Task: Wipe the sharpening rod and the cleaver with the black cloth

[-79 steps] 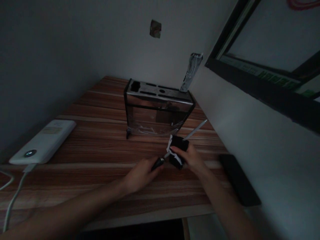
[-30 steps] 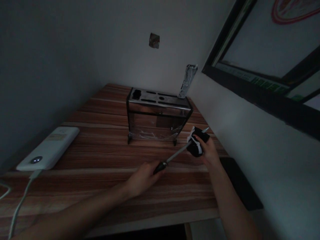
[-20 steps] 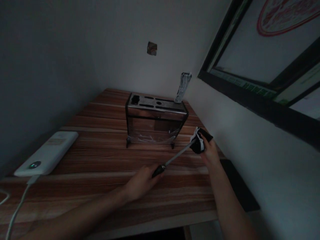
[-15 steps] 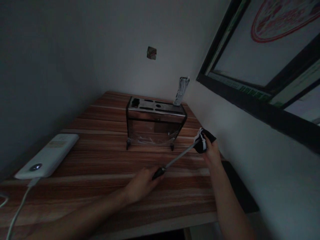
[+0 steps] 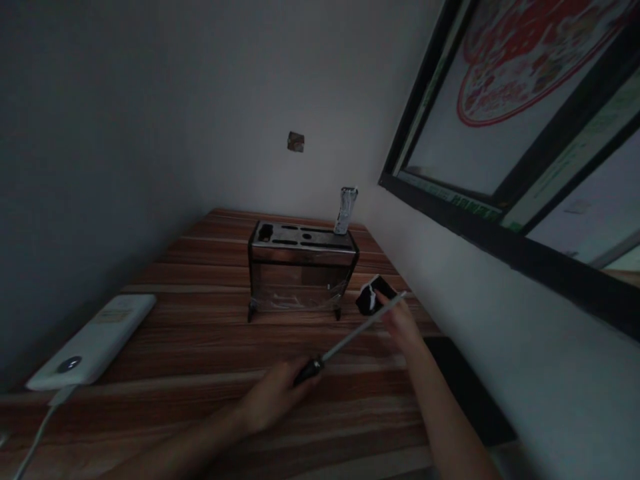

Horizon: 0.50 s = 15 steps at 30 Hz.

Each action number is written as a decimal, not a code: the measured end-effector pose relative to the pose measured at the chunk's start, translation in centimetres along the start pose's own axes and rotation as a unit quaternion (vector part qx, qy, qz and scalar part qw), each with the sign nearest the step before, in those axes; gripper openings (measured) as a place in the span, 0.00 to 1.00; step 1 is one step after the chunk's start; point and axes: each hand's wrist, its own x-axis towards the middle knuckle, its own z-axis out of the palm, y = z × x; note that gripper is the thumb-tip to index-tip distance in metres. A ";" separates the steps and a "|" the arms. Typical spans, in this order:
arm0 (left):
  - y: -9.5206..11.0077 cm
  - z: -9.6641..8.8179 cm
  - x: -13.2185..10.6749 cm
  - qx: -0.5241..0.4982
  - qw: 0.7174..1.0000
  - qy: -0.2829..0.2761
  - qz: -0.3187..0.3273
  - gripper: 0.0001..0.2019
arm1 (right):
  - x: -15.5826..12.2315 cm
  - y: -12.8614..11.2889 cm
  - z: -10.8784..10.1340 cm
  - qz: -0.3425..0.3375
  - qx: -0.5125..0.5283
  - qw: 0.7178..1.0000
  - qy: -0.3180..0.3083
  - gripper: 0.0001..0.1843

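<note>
Above the striped wooden surface (image 5: 200,347), viewed remotely through the head camera, I see the left hand (image 5: 273,397) closed around the dark handle (image 5: 310,369) of a slender metal rod (image 5: 365,327). The rod slants away from this grip, up and to the right, its tip crossing in front of the right hand (image 5: 400,323); whether rod and hand touch I cannot tell. The right hand pinches a black piece (image 5: 367,304) with a white edge; its fingers are partly hidden by the rod and slightly blurred. This piece lies near the right front corner of a box-shaped stand (image 5: 300,257), apart from it.

The stand, at center, has a slotted metal top, a transparent front and dark feet. At the right end of its top a handle-like object (image 5: 346,210) in plastic wrapping rises at a slight tilt. At left I note a white device (image 5: 97,340) with a round dark display and a cable (image 5: 37,437) attached. Along the right edge, beside the right forearm, lies a flat dark slab (image 5: 467,393). Behind, a dark-framed window (image 5: 465,147) bears a red oval design (image 5: 505,90), and a brown patch (image 5: 295,141) marks the back wall.
</note>
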 end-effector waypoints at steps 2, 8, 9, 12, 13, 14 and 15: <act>-0.1 0.0 0.0 -0.005 1.000 0.011 -0.003 0.12 | -0.5 0.1 0.2 0.020 -0.019 0.999 -0.022 0.23; -0.2 0.1 -0.2 -0.018 0.999 0.031 0.008 0.12 | -2.3 0.2 1.5 0.026 -0.123 0.977 -0.171 0.26; -0.2 0.1 -0.3 -0.016 0.999 0.032 0.009 0.12 | -2.5 0.2 1.8 0.016 -0.136 0.971 -0.197 0.26; -0.3 0.2 -0.3 -0.015 0.999 0.037 0.013 0.12 | -2.5 0.6 2.1 -0.018 -0.145 0.966 -0.214 0.25; -0.3 0.2 -0.3 -0.019 0.999 0.035 0.016 0.12 | -2.4 0.8 2.0 -0.027 -0.143 0.968 -0.203 0.24; -0.4 0.2 -0.3 -0.023 0.999 0.034 0.020 0.12 | -2.2 1.0 1.8 -0.035 -0.141 0.971 -0.192 0.23; -0.5 0.3 -0.2 -0.025 0.999 0.033 0.024 0.12 | -1.9 1.2 1.6 -0.040 -0.141 0.972 -0.185 0.22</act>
